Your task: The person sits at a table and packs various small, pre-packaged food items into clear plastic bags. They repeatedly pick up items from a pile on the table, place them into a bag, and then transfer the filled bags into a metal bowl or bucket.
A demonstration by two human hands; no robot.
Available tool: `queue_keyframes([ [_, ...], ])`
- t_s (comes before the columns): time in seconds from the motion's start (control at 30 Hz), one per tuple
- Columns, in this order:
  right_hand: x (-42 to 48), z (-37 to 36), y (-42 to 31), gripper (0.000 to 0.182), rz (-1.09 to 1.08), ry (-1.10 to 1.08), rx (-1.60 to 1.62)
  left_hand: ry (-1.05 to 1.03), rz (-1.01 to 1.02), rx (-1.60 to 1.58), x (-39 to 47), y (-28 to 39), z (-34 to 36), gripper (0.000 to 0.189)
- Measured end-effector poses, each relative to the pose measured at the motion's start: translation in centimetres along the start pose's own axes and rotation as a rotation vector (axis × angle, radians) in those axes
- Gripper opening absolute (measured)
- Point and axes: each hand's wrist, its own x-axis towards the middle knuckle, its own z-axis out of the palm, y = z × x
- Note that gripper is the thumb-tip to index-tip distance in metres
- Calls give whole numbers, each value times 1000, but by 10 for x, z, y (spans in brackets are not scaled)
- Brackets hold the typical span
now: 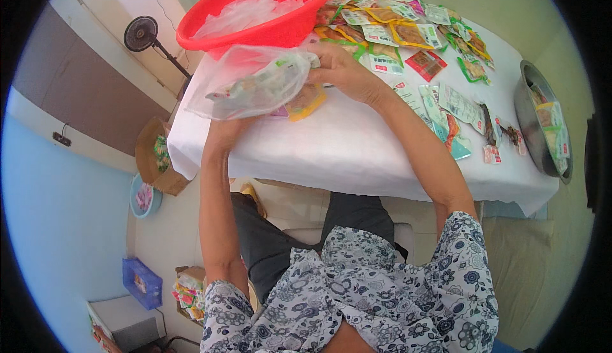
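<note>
A clear plastic bag (258,78) is raised over the near left part of the table, with a food packet (265,79) showing through its side. My right hand (337,68) pinches the right end of the bag. From below and behind, my left hand (234,127) holds the bag; its fingers are mostly hidden by the plastic. Under the bag, a yellow-edged food packet (308,100) lies on the white tablecloth (306,147). Just behind sits a red plastic basin (253,33) with crumpled clear bags (258,11) in it.
Sealed food packets (382,16) are heaped at the back. More packets (459,119) lie right of my forearm. A metal basin (523,114) with packets stands at the right edge. On the floor to the left are a cardboard box (158,171), a blue basin (152,209) and a standing fan (142,34).
</note>
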Motion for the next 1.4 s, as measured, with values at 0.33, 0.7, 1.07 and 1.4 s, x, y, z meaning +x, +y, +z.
queue_keyframes([
  [0.33, -1, -3, 7, 55, 48, 4, -174, 115, 157, -399, 2, -13, -5, 48],
  [0.7, -1, -5, 3, 51, 78, -11, -283, 152, 201, -235, -18, -9, 2, 53],
  [1.07, 6, -5, -9, 37, 11, 136, -296, 274, 249, -238, 10, 19, 6, 34],
  [1.4, 32, -17, -78, 14, -137, 172, -289, 229, 363, -363, 28, 62, -28, 19],
])
